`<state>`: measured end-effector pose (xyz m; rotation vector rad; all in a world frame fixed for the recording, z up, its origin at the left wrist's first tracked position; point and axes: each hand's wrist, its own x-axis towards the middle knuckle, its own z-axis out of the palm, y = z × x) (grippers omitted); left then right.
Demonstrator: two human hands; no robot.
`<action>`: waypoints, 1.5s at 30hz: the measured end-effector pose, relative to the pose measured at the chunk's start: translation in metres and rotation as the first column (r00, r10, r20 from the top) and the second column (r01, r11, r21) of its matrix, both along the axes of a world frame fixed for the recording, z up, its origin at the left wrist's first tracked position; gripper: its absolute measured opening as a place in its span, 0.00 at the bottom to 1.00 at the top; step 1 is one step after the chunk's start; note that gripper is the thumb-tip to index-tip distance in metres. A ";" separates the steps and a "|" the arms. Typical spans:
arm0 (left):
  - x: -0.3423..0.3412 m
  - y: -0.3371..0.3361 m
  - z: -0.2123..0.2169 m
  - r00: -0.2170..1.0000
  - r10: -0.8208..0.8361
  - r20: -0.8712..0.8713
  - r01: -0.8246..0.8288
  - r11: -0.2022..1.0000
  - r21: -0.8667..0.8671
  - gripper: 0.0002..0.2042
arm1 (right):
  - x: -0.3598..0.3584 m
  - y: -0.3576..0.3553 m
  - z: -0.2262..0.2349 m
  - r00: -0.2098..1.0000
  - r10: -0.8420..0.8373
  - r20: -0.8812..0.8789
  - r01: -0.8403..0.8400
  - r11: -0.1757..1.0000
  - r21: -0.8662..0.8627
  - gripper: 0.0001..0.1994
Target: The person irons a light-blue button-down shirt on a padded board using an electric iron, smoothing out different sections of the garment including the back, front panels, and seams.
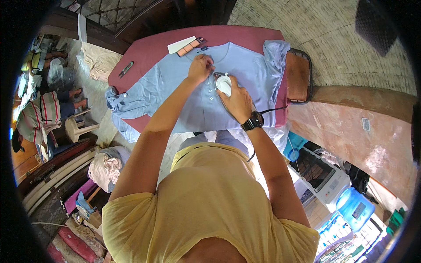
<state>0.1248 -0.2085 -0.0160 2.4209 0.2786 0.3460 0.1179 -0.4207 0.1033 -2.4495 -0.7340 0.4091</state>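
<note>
Thread snips (126, 68) at 10 o'clock | our left hand (200, 69) pinched flat on blue shirt (184, 90), table (144, 50) centre | our right hand (237, 98) clamped on iron (222, 83), 1 o'clock | advised: keep placket taut, fingers clear.

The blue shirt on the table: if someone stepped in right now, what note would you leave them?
Left hand: pinching the blue shirt flat near its collar.
Right hand: gripping the iron, pressed on the button placket.
Shirt lies spread on the maroon table; snips near the left edge.
Done: shirt laid out.
Left: sleeves look wrinkled.
</note>
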 end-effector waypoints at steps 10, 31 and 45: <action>-0.004 0.011 0.005 0.994 0.094 0.053 -0.074 0.953 -0.293 0.09 | 0.014 0.021 -0.013 0.998 -0.060 0.002 0.060 0.998 0.017 0.28; -0.042 -0.065 0.004 0.987 -0.163 -0.015 0.158 0.931 0.329 0.30 | 0.025 -0.065 -0.033 0.949 -0.295 0.113 0.300 0.953 -0.035 0.30; -0.067 -0.027 0.001 0.970 -0.085 0.229 0.076 0.996 0.048 0.19 | 0.059 -0.029 -0.027 0.933 -0.357 0.046 0.356 0.934 0.028 0.30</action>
